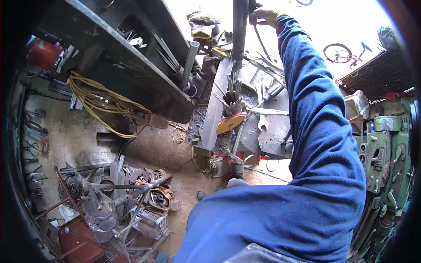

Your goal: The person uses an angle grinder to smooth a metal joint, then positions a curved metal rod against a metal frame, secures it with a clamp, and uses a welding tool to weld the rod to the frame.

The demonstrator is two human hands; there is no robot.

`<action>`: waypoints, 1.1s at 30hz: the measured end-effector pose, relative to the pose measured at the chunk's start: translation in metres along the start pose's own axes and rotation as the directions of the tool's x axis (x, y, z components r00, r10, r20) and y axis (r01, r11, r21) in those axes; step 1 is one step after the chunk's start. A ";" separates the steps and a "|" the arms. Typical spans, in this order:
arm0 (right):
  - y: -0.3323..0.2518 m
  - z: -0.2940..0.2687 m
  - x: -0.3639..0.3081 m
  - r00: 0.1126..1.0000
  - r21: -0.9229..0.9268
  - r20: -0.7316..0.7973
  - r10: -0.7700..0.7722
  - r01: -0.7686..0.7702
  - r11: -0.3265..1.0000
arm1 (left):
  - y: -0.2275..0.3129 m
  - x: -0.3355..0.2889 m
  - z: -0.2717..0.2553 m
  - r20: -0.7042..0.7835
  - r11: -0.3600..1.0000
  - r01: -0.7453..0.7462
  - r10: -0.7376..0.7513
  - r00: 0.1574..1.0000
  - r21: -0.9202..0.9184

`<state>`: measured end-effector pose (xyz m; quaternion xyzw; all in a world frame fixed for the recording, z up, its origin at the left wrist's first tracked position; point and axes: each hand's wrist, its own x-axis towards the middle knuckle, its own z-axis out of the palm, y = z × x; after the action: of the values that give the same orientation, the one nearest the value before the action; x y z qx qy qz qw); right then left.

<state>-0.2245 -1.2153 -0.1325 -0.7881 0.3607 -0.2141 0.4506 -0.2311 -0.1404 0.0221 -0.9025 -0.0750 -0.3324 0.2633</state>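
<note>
My right arm, in a blue sleeve, reaches up to the top edge. The gloved right hand (266, 15) is closed beside a dark upright post (240, 30). Its fingers curl around something dark at the post's side, which I cannot make out. A thin dark cable or rod (262, 41) hangs down below the hand. Beneath is a cluttered metal workbench (215, 105) with a bundle of metal rods (234, 92), a tan round disc (231, 123) and an open-end wrench (263, 122). My left hand is out of the picture.
A steel beam frame (131, 52) crosses the upper left, with a coiled yellowish cable (103, 98) hanging from it. Scrap metal and a grey crate (151, 223) fill the lower-left floor. A green machine (386, 153) stands at right; a bicycle (340, 53) is outside.
</note>
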 end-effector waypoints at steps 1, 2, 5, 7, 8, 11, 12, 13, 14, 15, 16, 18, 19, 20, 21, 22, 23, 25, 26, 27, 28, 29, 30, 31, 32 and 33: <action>0.001 0.000 0.002 1.000 0.001 0.018 0.000 0.000 1.000 | 0.003 -0.014 0.000 0.125 0.996 0.042 -0.031 0.992 -0.083; 0.000 -0.002 0.004 0.999 0.006 0.036 0.001 -0.001 1.000 | 0.007 -0.029 0.000 0.285 0.985 0.127 -0.090 0.954 -0.114; 0.006 0.003 0.005 0.996 0.024 0.084 0.004 -0.006 1.000 | 0.020 -0.073 0.007 0.437 0.955 0.217 -0.111 0.893 -0.200; 0.006 0.006 0.007 0.996 0.049 0.092 -0.001 -0.004 0.999 | 0.024 -0.098 0.019 0.527 0.954 0.195 -0.049 0.849 -0.226; 0.006 0.005 0.008 0.997 0.076 0.080 -0.005 -0.001 0.997 | 0.030 -0.108 0.021 0.565 0.943 0.250 -0.084 0.821 -0.222; 0.010 -0.010 0.014 0.996 0.018 -0.023 -0.090 0.090 0.996 | 0.036 -0.136 0.040 0.650 0.915 0.304 -0.062 0.757 -0.267; 0.002 -0.023 0.018 0.995 -0.218 -0.017 -0.096 0.090 0.972 | 0.040 -0.143 0.043 0.675 0.903 0.322 -0.050 0.736 -0.284; -0.010 -0.031 0.022 0.994 -0.436 -0.002 -0.106 0.094 0.895 | 0.041 -0.150 0.045 0.699 0.894 0.341 -0.044 0.714 -0.292; -0.020 -0.038 0.023 0.991 -0.526 -0.017 -0.135 0.105 0.844 | 0.031 -0.161 0.061 0.705 0.908 0.313 -0.028 0.708 -0.278; -0.026 -0.046 0.020 0.984 -0.546 -0.048 -0.170 0.117 0.829 | 0.029 -0.166 0.066 0.719 0.904 0.329 -0.036 0.694 -0.272; -0.038 -0.057 0.011 0.970 -0.567 -0.105 -0.220 0.124 0.815 | 0.027 -0.170 0.072 0.733 0.898 0.347 -0.042 0.679 -0.269; -0.054 -0.092 -0.008 0.926 -0.572 -0.220 -0.306 0.132 0.809 | 0.024 -0.173 0.087 0.746 0.892 0.332 0.010 0.665 -0.308; -0.060 -0.114 -0.021 0.896 -0.576 -0.282 -0.343 0.127 0.807 | 0.025 -0.176 0.095 0.741 0.876 0.343 0.025 0.671 -0.339; -0.062 -0.136 -0.037 0.865 -0.583 -0.339 -0.371 0.116 0.804 | 0.025 -0.174 0.103 0.735 0.864 0.340 0.049 0.676 -0.370; -0.062 -0.159 -0.055 0.831 -0.591 -0.393 -0.394 0.101 0.801 | 0.023 -0.173 0.110 0.730 0.852 0.340 0.069 0.680 -0.398; -0.059 -0.182 -0.073 0.796 -0.597 -0.443 -0.413 0.082 0.798 | 0.024 -0.172 0.117 0.730 0.850 0.331 0.087 0.678 -0.410; -0.056 -0.203 -0.091 0.764 -0.606 -0.486 -0.424 0.056 0.794 | 0.026 -0.172 0.122 0.735 0.847 0.322 0.113 0.668 -0.423; -0.044 -0.242 -0.132 0.708 -0.612 -0.567 -0.421 -0.020 0.790 | 0.030 -0.178 0.130 0.749 0.842 0.321 0.140 0.647 -0.434; -0.037 -0.266 -0.151 0.688 -0.622 -0.590 -0.424 -0.052 0.781 | 0.031 -0.179 0.134 0.753 0.840 0.314 0.158 0.638 -0.442; -0.022 -0.290 -0.176 0.679 -0.622 -0.615 -0.401 -0.105 0.776 | 0.033 -0.182 0.140 0.756 0.835 0.314 0.172 0.632 -0.453; -0.005 -0.315 -0.201 0.668 -0.621 -0.644 -0.374 -0.170 0.765 | 0.035 -0.182 0.146 0.756 0.829 0.306 0.196 0.625 -0.468; 0.012 -0.337 -0.229 0.662 -0.615 -0.667 -0.343 -0.230 0.754 | 0.037 -0.182 0.151 0.757 0.824 0.300 0.218 0.616 -0.481; 0.031 -0.355 -0.256 0.655 -0.603 -0.692 -0.305 -0.292 0.742 | 0.039 -0.181 0.156 0.757 0.818 0.292 0.241 0.608 -0.495; 0.051 -0.372 -0.284 0.647 -0.588 -0.715 -0.265 -0.352 0.728 | 0.043 -0.180 0.162 0.752 0.809 0.281 0.272 0.600 -0.517; 0.070 -0.379 -0.312 0.637 -0.570 -0.736 -0.229 -0.401 0.717 | 0.045 -0.178 0.167 0.751 0.800 0.275 0.298 0.590 -0.533; 0.089 -0.379 -0.342 0.628 -0.548 -0.754 -0.191 -0.441 0.711 | 0.046 -0.180 0.171 0.748 0.789 0.271 0.324 0.579 -0.551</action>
<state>-0.7305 -1.1950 -0.0238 -0.6972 0.6274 -0.3416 -0.0601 -0.2595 -0.0826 -0.2222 -0.9856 -0.0605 0.1191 -0.1040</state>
